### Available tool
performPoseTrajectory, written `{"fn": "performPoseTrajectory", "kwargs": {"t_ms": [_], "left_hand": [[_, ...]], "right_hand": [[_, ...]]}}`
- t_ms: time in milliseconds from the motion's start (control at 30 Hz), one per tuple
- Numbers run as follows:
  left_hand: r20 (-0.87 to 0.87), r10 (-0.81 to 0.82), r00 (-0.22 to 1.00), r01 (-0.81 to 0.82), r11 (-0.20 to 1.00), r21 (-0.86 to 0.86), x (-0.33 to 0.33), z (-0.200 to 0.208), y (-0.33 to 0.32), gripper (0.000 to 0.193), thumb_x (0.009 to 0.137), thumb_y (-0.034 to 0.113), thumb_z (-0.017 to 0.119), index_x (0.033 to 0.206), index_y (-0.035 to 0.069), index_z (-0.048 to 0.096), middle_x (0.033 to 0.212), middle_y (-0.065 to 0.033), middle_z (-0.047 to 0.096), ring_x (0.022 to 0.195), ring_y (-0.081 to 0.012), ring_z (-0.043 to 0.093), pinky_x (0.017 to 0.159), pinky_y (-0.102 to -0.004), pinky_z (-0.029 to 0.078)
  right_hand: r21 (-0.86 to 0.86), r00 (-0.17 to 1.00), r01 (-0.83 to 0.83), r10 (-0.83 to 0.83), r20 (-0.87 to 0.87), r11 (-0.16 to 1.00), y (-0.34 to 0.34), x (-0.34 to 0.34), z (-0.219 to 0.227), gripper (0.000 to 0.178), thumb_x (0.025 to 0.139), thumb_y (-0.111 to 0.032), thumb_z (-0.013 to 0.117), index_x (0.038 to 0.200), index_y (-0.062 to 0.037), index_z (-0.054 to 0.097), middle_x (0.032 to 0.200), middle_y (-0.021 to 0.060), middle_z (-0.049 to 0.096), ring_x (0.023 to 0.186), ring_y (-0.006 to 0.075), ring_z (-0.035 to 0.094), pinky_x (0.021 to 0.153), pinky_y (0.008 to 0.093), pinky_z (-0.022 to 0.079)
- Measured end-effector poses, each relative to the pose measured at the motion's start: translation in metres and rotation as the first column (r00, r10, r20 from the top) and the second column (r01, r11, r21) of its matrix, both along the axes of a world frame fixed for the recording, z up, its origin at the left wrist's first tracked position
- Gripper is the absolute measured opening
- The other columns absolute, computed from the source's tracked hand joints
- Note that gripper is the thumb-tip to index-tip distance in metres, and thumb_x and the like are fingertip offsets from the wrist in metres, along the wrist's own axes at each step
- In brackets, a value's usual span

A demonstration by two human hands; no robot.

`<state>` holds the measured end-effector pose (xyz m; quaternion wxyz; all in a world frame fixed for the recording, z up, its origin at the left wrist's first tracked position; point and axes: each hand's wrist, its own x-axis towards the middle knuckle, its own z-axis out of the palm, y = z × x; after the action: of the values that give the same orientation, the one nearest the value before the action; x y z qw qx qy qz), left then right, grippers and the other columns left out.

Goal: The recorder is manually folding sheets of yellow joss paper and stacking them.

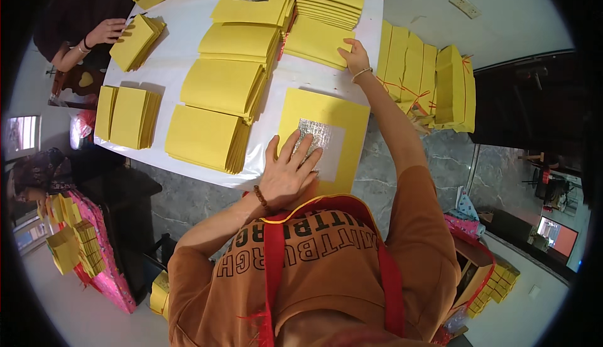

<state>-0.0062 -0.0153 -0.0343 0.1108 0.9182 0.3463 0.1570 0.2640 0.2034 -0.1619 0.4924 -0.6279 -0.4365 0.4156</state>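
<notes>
My left hand [292, 170] lies flat with fingers spread on a yellow paper sheet [352, 135] at the table's near edge. A shiny silver foil square on a pale patch [316, 132] shows partly under its fingers. Farther off, my right hand [355, 57] reaches to the near right corner of a yellow paper stack [317, 38]. Its thumb and fingers pinch the edge there; how many sheets are between them I cannot tell.
Several folded yellow paper stacks [207, 136] line the white-covered table [169, 45]. Another person's hand [107, 32] touches a yellow bundle [135, 42] at the far left. Tied yellow bundles [408, 61] stand right of the table. A second person [34, 190] sits at the left.
</notes>
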Motion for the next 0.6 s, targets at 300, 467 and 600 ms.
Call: {"fn": "performPoseTrajectory", "kwargs": {"t_ms": [300, 467, 600], "left_hand": [[0.01, 0.017, 1.0, -0.017, 1.0, 0.007, 0.0, -0.001, 0.0, 0.046, 0.079, 0.029, 0.062, 0.121, 0.012, 0.053, 0.133, -0.0126, 0.043, 0.127, -0.0319, 0.033, 0.099, -0.0575, 0.022], [0.005, 0.004, 1.0, -0.004, 1.0, 0.023, 0.001, 0.0, -0.003, 0.046, 0.079, 0.03, 0.062, 0.122, 0.014, 0.053, 0.134, -0.0115, 0.042, 0.127, -0.0306, 0.033, 0.1, -0.0558, 0.02], [0.025, 0.011, 1.0, -0.011, 1.0, -0.009, -0.002, -0.005, -0.003, 0.046, 0.08, 0.029, 0.061, 0.123, 0.016, 0.053, 0.135, -0.0106, 0.041, 0.13, -0.0292, 0.03, 0.102, -0.0544, 0.015]], "right_hand": [[-0.186, 0.697, 0.085, 0.075, 0.714, 0.979, 0.003, -0.011, 0.016, 0.033, 0.077, -0.034, 0.063, 0.106, -0.0204, 0.062, 0.132, 0.0102, 0.041, 0.117, 0.0343, 0.041, 0.095, 0.0447, 0.037], [-0.032, 0.674, 0.108, -0.049, 0.737, 0.994, -0.016, 0.0, 0.041, 0.035, 0.077, -0.036, 0.063, 0.108, -0.0199, 0.063, 0.131, 0.01, 0.042, 0.117, 0.0347, 0.041, 0.094, 0.0461, 0.037], [0.326, 0.856, -0.11, -0.077, 0.511, 0.939, -0.054, 0.01, 0.083, 0.031, 0.079, -0.028, 0.064, 0.105, -0.0119, 0.064, 0.11, 0.011, 0.059, 0.105, 0.0281, 0.051, 0.09, 0.0375, 0.04]]}}
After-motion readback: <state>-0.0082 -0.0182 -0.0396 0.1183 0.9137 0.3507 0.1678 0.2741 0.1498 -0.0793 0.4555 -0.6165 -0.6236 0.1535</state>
